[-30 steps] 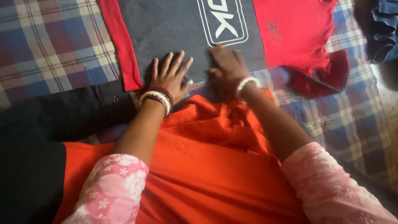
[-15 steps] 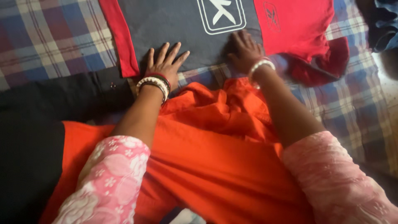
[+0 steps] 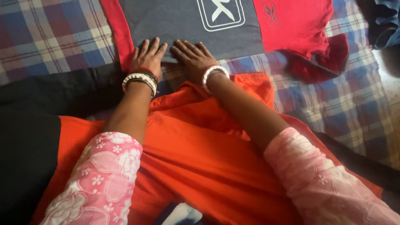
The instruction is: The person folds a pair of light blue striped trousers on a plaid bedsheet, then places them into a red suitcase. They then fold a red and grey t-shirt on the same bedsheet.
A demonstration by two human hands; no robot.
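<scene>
**A:** What is lying nearest the camera?

**B:** An orange garment is spreading across the person's lap, and both forearms in pink floral sleeves are reaching forward over it. A black cloth is lying along the left side, partly under the orange one.

**A:** And the hands?

**B:** The left hand is lying flat with its fingers stretched forward and close together, its grip pinching nothing, palm pressing down on the near edge of a folded shirt. White, red and dark bangles are sitting on that wrist. The right hand is lying just beside it, the two nearly touching, fingers likewise laid out flat on the same near edge, holding nothing. A white bangle is circling that wrist.

**A:** Where is the shirt itself?

**B:** It is lying flat on a plaid bedsheet just beyond the orange garment. Its middle panel is dark grey with a white framed emblem, and red panels are showing at either side. A red sleeve is sticking out rumpled at the right.

**A:** Anything farther off?

**B:** A dark blue cloth is bunching at the top right corner.
</scene>
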